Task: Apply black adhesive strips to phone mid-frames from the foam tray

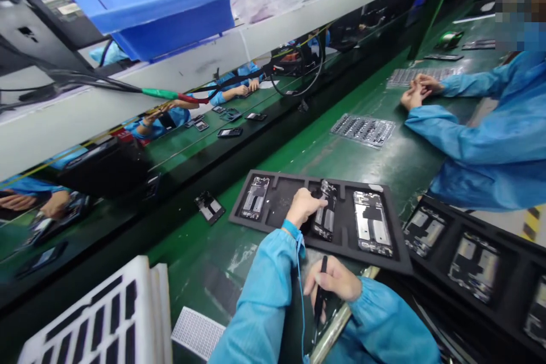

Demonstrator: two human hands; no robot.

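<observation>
Left hand (303,205) fingers pinching phone (325,217) mid-tray (256,226), right hand (335,280) gripping tweezers (319,296) near belt (384,148) edge; seating step, next needs tweezers brought over.

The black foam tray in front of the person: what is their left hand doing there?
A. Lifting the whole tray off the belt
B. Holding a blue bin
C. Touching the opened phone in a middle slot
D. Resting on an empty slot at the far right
C: the left hand rests on the opened phone in a middle slot of the black foam tray, while the right hand holds a thin black tool nearer the body.
</observation>
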